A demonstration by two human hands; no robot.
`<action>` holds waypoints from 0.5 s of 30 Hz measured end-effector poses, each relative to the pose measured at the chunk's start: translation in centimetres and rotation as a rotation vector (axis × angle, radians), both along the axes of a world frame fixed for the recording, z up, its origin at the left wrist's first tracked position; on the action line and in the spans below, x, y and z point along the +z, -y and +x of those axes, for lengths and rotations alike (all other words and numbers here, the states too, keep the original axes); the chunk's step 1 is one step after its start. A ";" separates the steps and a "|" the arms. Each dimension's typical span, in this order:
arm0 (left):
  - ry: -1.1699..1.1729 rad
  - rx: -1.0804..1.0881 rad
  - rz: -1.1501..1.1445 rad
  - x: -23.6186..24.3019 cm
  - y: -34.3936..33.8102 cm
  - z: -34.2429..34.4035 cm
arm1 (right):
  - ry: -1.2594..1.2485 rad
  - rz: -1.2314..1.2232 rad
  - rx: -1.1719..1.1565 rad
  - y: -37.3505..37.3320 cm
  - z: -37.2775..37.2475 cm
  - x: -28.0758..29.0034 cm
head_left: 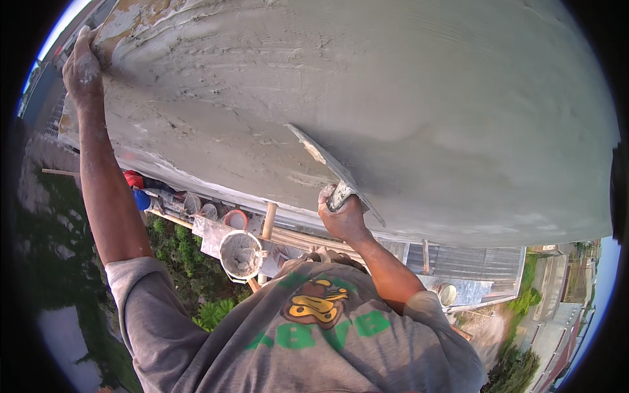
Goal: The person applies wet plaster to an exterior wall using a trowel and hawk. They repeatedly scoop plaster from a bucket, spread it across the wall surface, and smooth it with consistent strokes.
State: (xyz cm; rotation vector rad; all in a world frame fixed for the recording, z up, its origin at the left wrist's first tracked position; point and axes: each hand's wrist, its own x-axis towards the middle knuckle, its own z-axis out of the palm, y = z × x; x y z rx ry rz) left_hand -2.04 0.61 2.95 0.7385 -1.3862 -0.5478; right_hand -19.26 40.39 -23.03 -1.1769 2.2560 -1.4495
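Observation:
A large wall of wet grey plaster [426, 98] fills the view ahead of me, smooth on the right and rougher toward the upper left. My right hand [343, 216] grips the mortar-caked handle of a plastering trowel [347, 175]. Its long thin blade is seen nearly edge-on against the lower middle of the wall, slanting from upper left to lower right. At the far upper left, my left hand [84, 71] is raised and curled on the wall's edge, its fingertips partly hidden. Both hands are smeared with plaster.
Far below, a bucket of mortar [223, 254] stands on scaffold planks [298, 238] beside a wooden post [269, 219]. Smaller buckets [192, 204] and a person in red [133, 179] are farther left. At right lie a corrugated roof [481, 262] and a pale bucket [447, 295].

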 end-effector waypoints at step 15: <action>0.072 0.041 -0.193 -0.5 2.8 1.0 | -0.742 0.232 -0.130 -13.8 -7.6 0.5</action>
